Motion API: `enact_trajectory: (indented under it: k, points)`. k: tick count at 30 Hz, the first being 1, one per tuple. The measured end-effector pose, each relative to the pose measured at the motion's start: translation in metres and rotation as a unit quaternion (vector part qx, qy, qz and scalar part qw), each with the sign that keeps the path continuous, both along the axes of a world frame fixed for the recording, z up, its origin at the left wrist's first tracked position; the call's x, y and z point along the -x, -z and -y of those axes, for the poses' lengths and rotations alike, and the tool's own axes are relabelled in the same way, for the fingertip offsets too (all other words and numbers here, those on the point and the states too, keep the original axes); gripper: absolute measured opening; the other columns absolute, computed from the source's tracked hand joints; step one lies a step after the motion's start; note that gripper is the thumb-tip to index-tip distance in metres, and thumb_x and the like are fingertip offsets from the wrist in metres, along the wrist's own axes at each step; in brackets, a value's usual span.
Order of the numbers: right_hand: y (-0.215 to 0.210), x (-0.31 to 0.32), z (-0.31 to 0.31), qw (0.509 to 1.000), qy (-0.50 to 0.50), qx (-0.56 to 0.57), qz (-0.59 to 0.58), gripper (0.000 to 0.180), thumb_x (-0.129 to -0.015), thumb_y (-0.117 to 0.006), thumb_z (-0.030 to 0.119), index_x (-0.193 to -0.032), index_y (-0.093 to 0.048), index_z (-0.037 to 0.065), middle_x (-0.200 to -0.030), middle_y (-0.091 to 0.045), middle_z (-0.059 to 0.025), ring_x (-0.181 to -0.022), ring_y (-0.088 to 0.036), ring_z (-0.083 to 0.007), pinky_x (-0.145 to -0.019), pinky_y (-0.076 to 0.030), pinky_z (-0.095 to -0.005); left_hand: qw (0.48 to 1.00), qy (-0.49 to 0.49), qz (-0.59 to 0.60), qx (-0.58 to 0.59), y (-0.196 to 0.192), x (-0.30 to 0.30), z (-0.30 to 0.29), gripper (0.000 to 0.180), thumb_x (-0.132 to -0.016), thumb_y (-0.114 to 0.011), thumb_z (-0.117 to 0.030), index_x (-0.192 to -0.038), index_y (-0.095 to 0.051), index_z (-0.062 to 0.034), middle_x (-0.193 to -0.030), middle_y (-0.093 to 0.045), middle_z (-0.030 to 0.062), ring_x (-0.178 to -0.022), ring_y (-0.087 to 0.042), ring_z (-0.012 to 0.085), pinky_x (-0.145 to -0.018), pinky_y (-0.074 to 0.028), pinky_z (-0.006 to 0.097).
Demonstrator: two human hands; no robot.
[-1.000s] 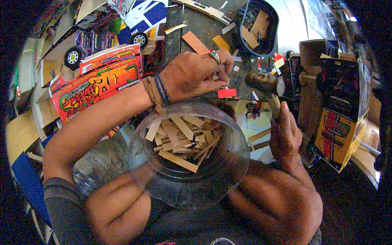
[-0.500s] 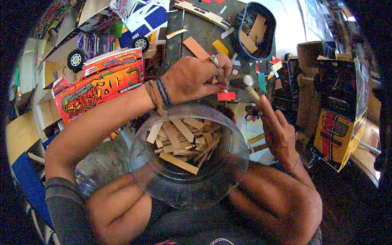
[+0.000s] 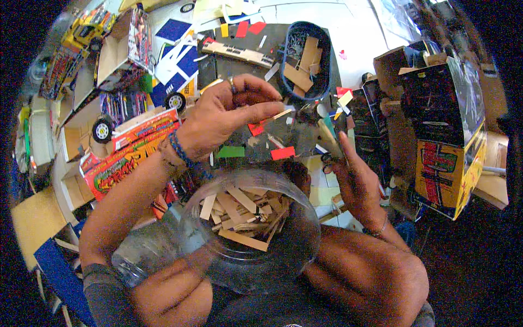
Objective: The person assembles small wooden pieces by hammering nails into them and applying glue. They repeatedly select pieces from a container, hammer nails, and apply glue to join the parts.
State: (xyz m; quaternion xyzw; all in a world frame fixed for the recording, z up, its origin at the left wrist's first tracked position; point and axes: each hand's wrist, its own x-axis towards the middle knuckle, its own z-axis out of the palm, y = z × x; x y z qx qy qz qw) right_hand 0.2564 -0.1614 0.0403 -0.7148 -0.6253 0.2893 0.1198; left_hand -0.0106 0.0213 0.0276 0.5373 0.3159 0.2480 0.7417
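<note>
My left hand [image 3: 218,117] is above the dark work board, thumb and forefinger pinched on the end of a small wooden strip [image 3: 282,114]. My right hand [image 3: 359,182] grips a small hammer [image 3: 328,139] by its handle, forefinger stretched along it, the metal head pointing away from me. A green piece [image 3: 231,151] and a red piece [image 3: 283,152] lie on the board below the left hand. Close to me, between my legs, sits a clear round tub [image 3: 302,240] of loose wooden strips.
A dark blue tray [image 3: 286,65] with nails and wood pieces stands at the far side. Beside it lies a long wooden piece [image 3: 237,52]. Toy truck parts with black wheels [image 3: 102,129] crowd the left. A black and yellow box-shaped body [image 3: 444,169] stands right.
My left hand has lifted leftward off the work spot, and a wooden strip now shows in its fingertips. The hammer has drawn slightly back toward me. The whole view has shifted.
</note>
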Motion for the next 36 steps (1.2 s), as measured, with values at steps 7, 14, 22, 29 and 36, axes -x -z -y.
enact_trajectory:
  k: [7,14,22,29,36]
  points:
    - [-0.007,0.015,-0.005,0.991,0.035,-0.084,-0.096,0.060,-0.094,-0.069,0.009,-0.150,-0.047,0.012,-0.107,-0.071,-0.0171,-0.088,-0.071,-0.0279,-0.076,-0.056,-0.0367,0.978,-0.010,0.070,0.198,-0.009,0.007,0.008,0.024,-0.099,-0.069,-0.019,-0.120,-0.061,-0.0118,-0.113,-0.066,-0.0028,-0.104,-0.064,0.0093,-0.086,-0.055,0.028]
    - [-0.027,0.021,-0.026,0.953,0.138,-0.031,-0.269,0.029,-0.100,-0.064,0.017,-0.126,-0.058,0.004,-0.092,-0.070,-0.0086,-0.079,-0.066,-0.0173,-0.073,-0.054,-0.0326,0.968,-0.005,0.100,0.230,-0.012,0.001,0.012,0.020,-0.099,-0.068,-0.018,-0.118,-0.061,-0.0129,-0.113,-0.066,-0.0018,-0.104,-0.065,0.0105,-0.085,-0.056,0.031]
    - [-0.026,0.047,-0.051,0.923,0.124,-0.121,-0.344,0.039,-0.088,-0.082,0.019,-0.114,-0.056,0.006,-0.100,-0.067,-0.0048,-0.090,-0.063,-0.0135,-0.081,-0.053,-0.0308,0.983,-0.050,0.033,0.173,-0.025,-0.019,0.023,0.019,-0.098,-0.070,-0.016,-0.112,-0.064,-0.0056,-0.103,-0.072,0.0050,-0.095,-0.069,0.0133,-0.083,-0.057,0.030]
    - [-0.011,0.048,-0.057,0.929,0.201,-0.100,-0.295,0.028,-0.091,-0.076,0.014,-0.112,-0.061,0.005,-0.095,-0.069,-0.0035,-0.085,-0.064,-0.0109,-0.075,-0.054,-0.0291,0.996,-0.024,-0.073,-0.038,-0.036,-0.038,0.028,0.024,-0.094,-0.076,-0.022,-0.106,-0.065,-0.0043,-0.099,-0.071,0.0043,-0.090,-0.068,0.0110,-0.079,-0.055,0.028]
    - [-0.008,0.028,-0.052,0.875,0.258,-0.095,-0.398,0.020,-0.098,-0.068,0.019,-0.114,-0.061,0.009,-0.086,-0.061,0.0044,-0.055,-0.045,0.0002,-0.044,-0.035,-0.0192,0.778,-0.048,-0.176,-0.601,-0.018,-0.019,-0.036,0.029,-0.088,-0.077,-0.022,-0.111,-0.064,-0.0089,-0.103,-0.070,0.0055,-0.095,-0.069,0.0229,-0.080,-0.054,0.036]
